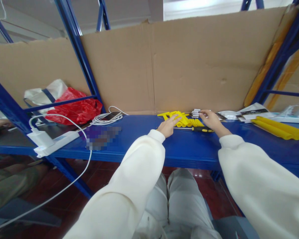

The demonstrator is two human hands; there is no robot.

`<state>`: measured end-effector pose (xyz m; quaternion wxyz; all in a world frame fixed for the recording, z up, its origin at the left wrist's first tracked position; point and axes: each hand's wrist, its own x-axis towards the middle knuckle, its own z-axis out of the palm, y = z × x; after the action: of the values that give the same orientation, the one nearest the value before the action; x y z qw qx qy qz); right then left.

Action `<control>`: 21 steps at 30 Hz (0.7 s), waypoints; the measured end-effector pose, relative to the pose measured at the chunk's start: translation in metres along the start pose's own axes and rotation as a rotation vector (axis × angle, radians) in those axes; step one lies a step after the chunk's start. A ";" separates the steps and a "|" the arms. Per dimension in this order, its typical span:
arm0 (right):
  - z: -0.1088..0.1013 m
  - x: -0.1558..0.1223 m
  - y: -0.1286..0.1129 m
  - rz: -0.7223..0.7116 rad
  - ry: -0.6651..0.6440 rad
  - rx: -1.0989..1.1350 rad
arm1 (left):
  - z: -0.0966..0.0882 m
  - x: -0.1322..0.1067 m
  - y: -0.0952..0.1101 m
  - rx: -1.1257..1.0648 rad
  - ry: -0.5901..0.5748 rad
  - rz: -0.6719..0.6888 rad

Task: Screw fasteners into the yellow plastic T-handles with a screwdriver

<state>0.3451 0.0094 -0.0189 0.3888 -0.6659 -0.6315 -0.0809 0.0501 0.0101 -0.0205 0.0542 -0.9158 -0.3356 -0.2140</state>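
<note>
On the blue shelf lies a cluster of yellow plastic parts [181, 120], tubular or curved in shape. My left hand [168, 126] rests over the left end of the cluster, its fingers stretched out across the parts. To the right, my right hand [211, 120] has its thumb and fingertips drawn together beside a small stack of white pieces [196, 113]; what they pinch, if anything, is too small to make out. A screwdriver [202, 129] with a yellow and black handle lies in front of the cluster, its shaft toward my left hand.
Long yellow pieces [279, 127] and flat packets [254, 112] lie on the right. A coiled white cable [106, 118], a red plastic bag [73, 106] and a white power strip [61, 142] are on the left. Cardboard [201, 63] walls the back. Part of another person shows far left.
</note>
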 end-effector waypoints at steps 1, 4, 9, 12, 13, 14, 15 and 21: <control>-0.001 -0.004 -0.007 -0.088 0.014 0.040 | 0.001 0.000 0.000 -0.009 0.001 0.003; -0.003 -0.016 -0.031 -0.371 -0.007 0.081 | 0.002 0.000 -0.001 -0.035 0.017 0.001; 0.007 -0.029 -0.059 -0.671 -0.099 -0.020 | 0.003 0.001 -0.001 -0.071 0.061 0.015; 0.013 -0.028 -0.061 -0.669 -0.067 -0.095 | 0.004 0.002 0.001 -0.068 0.075 0.003; 0.014 -0.027 -0.061 -0.661 -0.057 -0.107 | 0.004 0.003 0.002 -0.061 0.076 -0.005; 0.015 -0.026 -0.059 -0.652 -0.049 -0.111 | 0.004 0.002 0.003 -0.051 0.075 -0.014; 0.015 -0.025 -0.057 -0.642 -0.040 -0.104 | 0.003 0.002 0.003 -0.039 0.071 -0.022; 0.015 -0.016 -0.041 -0.459 0.149 0.050 | -0.007 -0.003 0.009 0.025 0.024 -0.051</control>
<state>0.2990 0.0028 -0.0217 0.4221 -0.4871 -0.7379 -0.2002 0.0512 -0.0001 -0.0148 0.0642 -0.9035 -0.3608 -0.2223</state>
